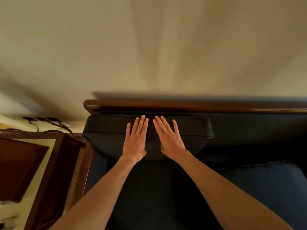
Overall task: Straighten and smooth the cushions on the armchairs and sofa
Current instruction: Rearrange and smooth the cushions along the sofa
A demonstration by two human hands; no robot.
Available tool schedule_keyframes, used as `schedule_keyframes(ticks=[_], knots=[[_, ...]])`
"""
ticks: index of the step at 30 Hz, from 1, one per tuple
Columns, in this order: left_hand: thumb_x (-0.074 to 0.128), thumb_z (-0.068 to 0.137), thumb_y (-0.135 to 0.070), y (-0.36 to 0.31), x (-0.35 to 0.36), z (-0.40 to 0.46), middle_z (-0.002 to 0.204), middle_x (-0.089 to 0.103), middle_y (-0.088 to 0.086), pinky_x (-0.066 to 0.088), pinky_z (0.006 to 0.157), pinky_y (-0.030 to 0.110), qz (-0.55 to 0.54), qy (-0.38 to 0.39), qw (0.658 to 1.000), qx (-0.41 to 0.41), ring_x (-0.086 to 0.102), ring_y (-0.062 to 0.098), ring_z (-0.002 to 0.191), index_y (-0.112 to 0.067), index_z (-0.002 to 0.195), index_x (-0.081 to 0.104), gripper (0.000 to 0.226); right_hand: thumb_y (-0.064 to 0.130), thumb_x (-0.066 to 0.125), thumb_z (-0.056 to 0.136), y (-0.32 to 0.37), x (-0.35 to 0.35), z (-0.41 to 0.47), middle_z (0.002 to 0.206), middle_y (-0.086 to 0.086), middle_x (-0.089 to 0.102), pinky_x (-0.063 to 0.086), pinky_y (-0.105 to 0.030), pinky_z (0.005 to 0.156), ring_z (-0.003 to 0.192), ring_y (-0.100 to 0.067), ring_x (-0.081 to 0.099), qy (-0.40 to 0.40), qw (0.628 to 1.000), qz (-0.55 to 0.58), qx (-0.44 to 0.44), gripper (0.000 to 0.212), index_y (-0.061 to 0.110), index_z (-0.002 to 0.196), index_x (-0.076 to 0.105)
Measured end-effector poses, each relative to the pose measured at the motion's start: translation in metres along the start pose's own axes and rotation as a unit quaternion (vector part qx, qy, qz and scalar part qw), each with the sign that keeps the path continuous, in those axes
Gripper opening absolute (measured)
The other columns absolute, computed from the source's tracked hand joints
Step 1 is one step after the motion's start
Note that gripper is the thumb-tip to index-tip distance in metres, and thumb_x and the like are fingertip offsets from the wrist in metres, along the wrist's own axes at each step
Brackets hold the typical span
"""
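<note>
A dark back cushion (106,130) leans against the sofa's wooden back rail (182,105). Both my hands lie flat on its upper face, side by side. My left hand (136,140) rests palm down with fingers spread, fingertips near the cushion's top edge. My right hand (167,138) lies just to its right, also palm down with fingers apart. Neither hand holds anything. Below them is the dark seat cushion (149,188), and a second seat cushion (265,183) lies to the right.
A dark wooden side table (54,163) stands close to the sofa's left end. Black plugs and cables (48,123) hang from the cream wall (149,47) behind it. The sofa back continues to the right (257,128).
</note>
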State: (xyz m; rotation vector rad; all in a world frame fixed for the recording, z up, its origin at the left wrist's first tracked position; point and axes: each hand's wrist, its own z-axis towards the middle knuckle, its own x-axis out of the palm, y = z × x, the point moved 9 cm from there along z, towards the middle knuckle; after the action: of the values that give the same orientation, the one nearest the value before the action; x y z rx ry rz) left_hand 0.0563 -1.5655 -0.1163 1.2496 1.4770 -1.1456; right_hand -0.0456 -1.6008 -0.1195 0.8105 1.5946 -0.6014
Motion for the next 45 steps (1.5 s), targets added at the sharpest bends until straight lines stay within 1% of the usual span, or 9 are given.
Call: schedule_keyframes(ticks=[4,12,16,21,24,29,33,38,45], knots=[[0.085,0.069,-0.023,0.033,-0.006,0.008,0.164,-0.015,0.001,0.001,0.123,0.04,0.009,0.005,1.0,-0.021,-0.011,0.02,0.151,-0.017,0.154,-0.014,0.131,0.025,0.067,0.084,-0.022,0.0,0.007,0.164,0.0,-0.017,-0.005,-0.046,0.122,0.151,-0.016,-0.015,0.025,0.999,0.021,0.009,0.107,0.017,0.155,-0.013],[0.087,0.067,-0.028,0.125,-0.015,-0.003,0.165,-0.004,0.004,0.006,0.123,0.042,0.038,0.015,0.992,-0.119,-0.003,0.022,0.152,-0.016,0.156,-0.005,0.129,0.031,0.06,0.088,-0.092,0.007,-0.01,0.164,0.001,-0.017,-0.004,-0.042,0.123,0.151,-0.016,-0.014,0.058,0.992,0.051,0.1,0.099,0.018,0.155,-0.012],[0.086,0.066,-0.029,0.156,-0.014,-0.013,0.165,-0.003,0.004,0.01,0.123,0.045,0.041,0.013,0.987,-0.154,0.0,0.025,0.152,-0.018,0.156,-0.004,0.128,0.034,0.064,0.086,-0.114,0.009,-0.022,0.164,-0.002,-0.016,-0.003,-0.044,0.122,0.151,-0.019,-0.014,0.056,0.988,0.052,0.136,0.104,0.017,0.156,-0.011],[0.082,0.071,-0.026,0.175,-0.014,-0.024,0.164,-0.012,0.0,0.015,0.12,0.053,0.015,0.057,0.981,-0.186,-0.005,0.027,0.151,-0.022,0.155,-0.009,0.125,0.025,0.066,0.082,-0.137,0.01,-0.042,0.162,-0.002,-0.023,-0.003,-0.049,0.122,0.149,-0.021,-0.02,0.099,0.98,0.064,0.16,0.11,0.017,0.154,-0.016],[0.077,0.076,-0.033,0.169,-0.02,-0.031,0.164,-0.013,0.006,0.006,0.12,0.056,0.019,0.087,0.972,-0.217,-0.011,0.03,0.15,-0.019,0.155,-0.011,0.12,0.026,0.065,0.086,-0.148,0.008,-0.052,0.161,-0.002,-0.027,-0.003,-0.055,0.12,0.148,-0.022,-0.022,0.152,0.975,0.055,0.154,0.108,0.016,0.153,-0.019],[0.075,0.079,-0.032,0.07,-0.037,-0.033,0.164,-0.003,0.01,0.002,0.119,0.057,-0.021,0.015,0.99,-0.137,-0.009,0.029,0.151,-0.017,0.156,-0.001,0.109,0.022,0.06,0.092,-0.126,-0.011,-0.065,0.163,-0.006,-0.02,-0.001,-0.055,0.12,0.15,-0.026,-0.016,0.16,0.975,0.072,0.139,0.096,0.013,0.155,-0.011],[0.07,0.084,-0.026,-0.034,-0.046,-0.038,0.161,0.022,0.007,0.006,0.12,0.056,-0.124,-0.026,0.991,-0.05,0.006,0.028,0.151,-0.018,0.155,0.016,0.09,0.017,0.054,0.093,-0.129,-0.032,-0.114,0.165,-0.005,-0.008,0.007,-0.054,0.12,0.152,-0.025,-0.008,0.115,0.973,0.145,0.136,0.077,0.017,0.157,0.012],[0.067,0.087,-0.024,-0.17,-0.032,-0.055,0.146,0.046,0.006,0.013,0.12,0.055,-0.185,0.035,0.982,0.022,0.029,0.026,0.144,-0.019,0.147,0.036,0.068,0.017,0.056,0.09,-0.18,-0.021,-0.209,0.162,-0.003,0.017,0.035,-0.046,0.113,0.148,-0.026,0.02,0.095,0.945,0.238,0.202,0.059,0.021,0.148,0.041],[0.065,0.086,-0.023,-0.357,0.029,-0.079,0.13,0.059,-0.003,0.031,0.113,0.045,-0.179,0.087,0.974,0.11,0.048,0.018,0.13,-0.02,0.134,0.054,0.05,0.016,0.054,0.091,-0.293,0.047,-0.361,0.157,-0.002,0.028,0.044,-0.046,0.104,0.139,-0.025,0.036,0.117,0.915,0.261,0.286,0.052,0.022,0.142,0.048]])
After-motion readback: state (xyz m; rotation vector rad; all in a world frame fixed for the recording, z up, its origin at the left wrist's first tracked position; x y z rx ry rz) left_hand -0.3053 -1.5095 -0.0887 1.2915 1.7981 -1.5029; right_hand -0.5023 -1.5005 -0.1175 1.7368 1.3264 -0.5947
